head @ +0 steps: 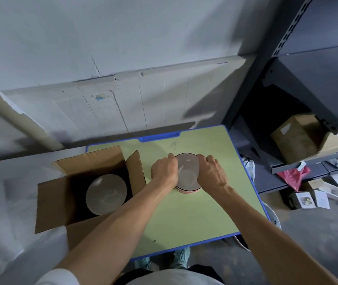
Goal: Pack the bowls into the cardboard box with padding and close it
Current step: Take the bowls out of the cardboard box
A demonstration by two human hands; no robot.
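Forearms (122, 219) outstretched, left hand (164, 169) and right hand (211, 171) grasping bowl stack (187, 173) rim, stack between both grips

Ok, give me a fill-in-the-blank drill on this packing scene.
1. The cardboard box, one bowl inside, has its flaps ____.
2. The left grip and right grip hold the bowl stack, which is to the box's ____.
3. The table top is ____ with a blue edge.
Missing: open; right; green.

A storeroom: dark metal shelving (293, 27) at two o'clock carrying a carton (295, 138), littered concrete floor (318, 233) at four.
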